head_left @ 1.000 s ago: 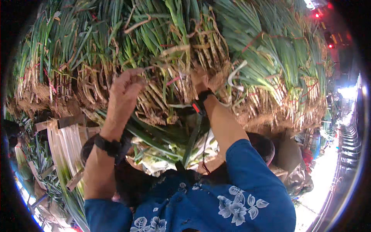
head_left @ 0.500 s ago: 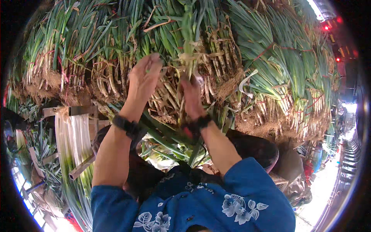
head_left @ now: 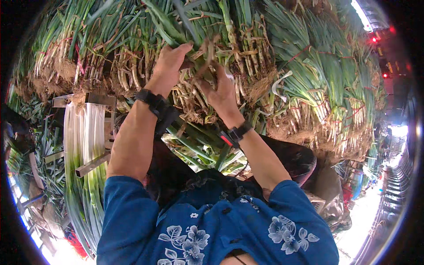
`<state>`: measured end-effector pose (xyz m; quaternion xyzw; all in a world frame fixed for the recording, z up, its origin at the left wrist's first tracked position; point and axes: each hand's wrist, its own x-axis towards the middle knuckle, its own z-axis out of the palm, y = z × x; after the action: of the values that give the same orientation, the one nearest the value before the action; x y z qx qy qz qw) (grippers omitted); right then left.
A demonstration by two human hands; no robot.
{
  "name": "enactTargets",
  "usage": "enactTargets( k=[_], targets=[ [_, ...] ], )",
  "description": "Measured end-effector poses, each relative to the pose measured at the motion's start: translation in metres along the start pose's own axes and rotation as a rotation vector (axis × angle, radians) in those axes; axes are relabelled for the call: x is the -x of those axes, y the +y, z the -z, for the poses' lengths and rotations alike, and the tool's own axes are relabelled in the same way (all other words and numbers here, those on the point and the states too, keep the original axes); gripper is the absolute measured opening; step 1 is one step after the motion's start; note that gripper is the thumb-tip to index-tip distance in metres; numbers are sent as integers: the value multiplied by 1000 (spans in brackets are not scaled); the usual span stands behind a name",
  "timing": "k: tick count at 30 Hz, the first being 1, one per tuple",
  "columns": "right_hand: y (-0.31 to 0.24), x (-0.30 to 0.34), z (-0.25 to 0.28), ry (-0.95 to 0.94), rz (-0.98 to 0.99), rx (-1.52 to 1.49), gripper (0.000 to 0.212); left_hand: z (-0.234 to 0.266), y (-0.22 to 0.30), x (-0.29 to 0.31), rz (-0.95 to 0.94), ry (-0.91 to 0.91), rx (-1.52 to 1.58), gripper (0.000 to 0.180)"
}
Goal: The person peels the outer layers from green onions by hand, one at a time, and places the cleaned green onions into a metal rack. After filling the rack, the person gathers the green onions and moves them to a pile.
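My left hand (head_left: 170, 66) is closed around a leek (head_left: 165, 26), whose green leaves slant up and to the left. To its right, my right hand (head_left: 218, 92) pinches a withered brown leaf (head_left: 207, 59) beside the leek's lower part; that spot is slightly smeared by motion. Both hands are above a heap of unpeeled leeks (head_left: 190, 104) with dirty white stalks and roots. Trimmed leaves (head_left: 198, 152) lie between my knees.
Tied bundles of leeks (head_left: 318, 88) are piled along the far side and right. At my left, cleaned white leeks (head_left: 84, 141) stand in a metal frame (head_left: 93, 163). More green leaves (head_left: 42, 132) lie beyond it. A crumpled grey bag (head_left: 329, 190) is by my right knee.
The leek that stood upright at my right hand now slants leftward in my left hand. My left hand has gone from loosely open to closed, and my right hand now tugs a dry leaf.
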<state>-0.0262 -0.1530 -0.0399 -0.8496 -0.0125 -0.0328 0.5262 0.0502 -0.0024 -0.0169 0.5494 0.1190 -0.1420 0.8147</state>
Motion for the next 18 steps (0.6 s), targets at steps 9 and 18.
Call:
enactTargets(
  k=[9,18],
  targets=[
    [-8,-24,-32,118,391,332,44,22,-7,-22,4,204,-233,27],
    [-18,-35,-11,78,775,439,34,32,9,-14,-149,316,-15,30]
  ],
)
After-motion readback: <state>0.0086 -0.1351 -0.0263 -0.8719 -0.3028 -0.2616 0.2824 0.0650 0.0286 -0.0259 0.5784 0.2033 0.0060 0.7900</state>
